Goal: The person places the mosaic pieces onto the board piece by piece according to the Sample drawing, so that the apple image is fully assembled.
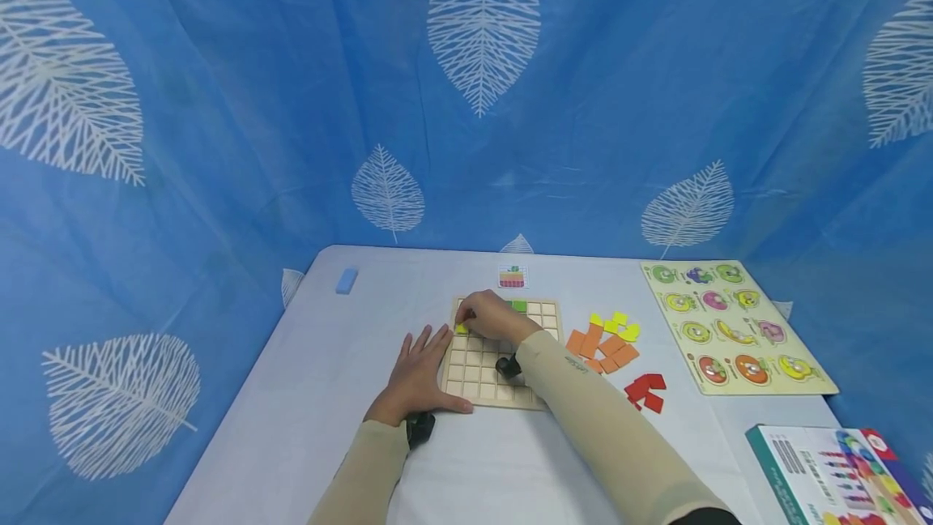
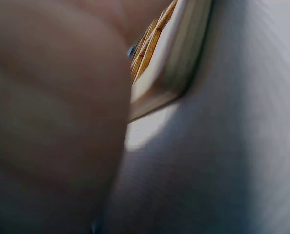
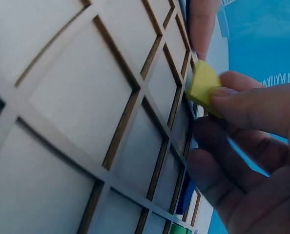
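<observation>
A wooden grid board [image 1: 470, 375] lies on the table in the head view. My left hand [image 1: 417, 377] rests beside it, fingers spread along its left edge and thumb by the near corner. Reaching across the board, my right hand [image 1: 497, 317] is over the far left cells. It pinches a yellow tile [image 3: 204, 87] between thumb and finger, and the tile is tilted above the grid in the right wrist view. Green tiles [image 1: 519, 306] sit in the far row, and a blue tile [image 3: 185, 195] shows in a cell, partly behind the fingers.
Right of the board lie loose yellow [image 1: 620, 318], orange [image 1: 619, 353] and red tiles [image 1: 653, 402]. A small picture card [image 1: 513, 276] is behind the board, a blue block [image 1: 347, 280] at far left. A fruit puzzle board [image 1: 734, 322] and a printed box [image 1: 838, 472] are at right.
</observation>
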Demonstrator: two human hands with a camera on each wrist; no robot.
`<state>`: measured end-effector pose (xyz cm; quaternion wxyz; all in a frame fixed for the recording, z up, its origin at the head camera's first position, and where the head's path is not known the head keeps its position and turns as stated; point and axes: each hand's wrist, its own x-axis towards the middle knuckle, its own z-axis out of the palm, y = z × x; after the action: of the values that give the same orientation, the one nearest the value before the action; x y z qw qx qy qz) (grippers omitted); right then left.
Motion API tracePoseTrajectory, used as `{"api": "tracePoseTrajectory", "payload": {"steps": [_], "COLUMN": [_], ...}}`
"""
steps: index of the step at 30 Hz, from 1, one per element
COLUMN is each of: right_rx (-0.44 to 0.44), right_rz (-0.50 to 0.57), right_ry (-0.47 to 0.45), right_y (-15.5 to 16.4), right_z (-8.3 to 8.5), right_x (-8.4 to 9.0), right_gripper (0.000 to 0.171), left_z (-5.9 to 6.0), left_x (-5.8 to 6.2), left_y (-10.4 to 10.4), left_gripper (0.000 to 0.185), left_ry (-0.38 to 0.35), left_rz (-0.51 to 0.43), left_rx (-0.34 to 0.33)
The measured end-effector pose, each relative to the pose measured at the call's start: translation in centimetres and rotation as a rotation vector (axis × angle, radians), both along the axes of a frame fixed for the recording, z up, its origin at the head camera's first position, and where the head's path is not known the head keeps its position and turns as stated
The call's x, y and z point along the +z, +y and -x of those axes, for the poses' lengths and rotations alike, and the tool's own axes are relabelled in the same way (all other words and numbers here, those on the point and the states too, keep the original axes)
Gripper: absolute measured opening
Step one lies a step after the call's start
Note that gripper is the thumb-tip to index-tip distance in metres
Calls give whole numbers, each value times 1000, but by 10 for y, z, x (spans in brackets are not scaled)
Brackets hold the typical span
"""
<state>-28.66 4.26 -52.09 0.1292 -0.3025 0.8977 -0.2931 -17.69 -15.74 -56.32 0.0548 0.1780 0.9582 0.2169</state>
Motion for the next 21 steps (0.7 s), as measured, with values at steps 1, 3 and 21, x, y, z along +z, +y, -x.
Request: {"api": "tracePoseTrajectory", "payload": {"steps": [1,3,21], "right_rx": [4,11,-22], "right_rz": [-4,-15,-8], "right_ry": [-5,-11,33], "right_y": [0,0,-7], "right_z": [0,0,-2], "right_x": [0,-1,-7], "right_gripper": [14,14,12], "left_z": [0,0,2], "left_x": [0,-2,-4], "left_y": [0,0,-2], "left_gripper": [140,140,140], "left_ry": [-5,1,15], "left_rz": [7,10,-6], "left_rx": [1,2,-10]}}
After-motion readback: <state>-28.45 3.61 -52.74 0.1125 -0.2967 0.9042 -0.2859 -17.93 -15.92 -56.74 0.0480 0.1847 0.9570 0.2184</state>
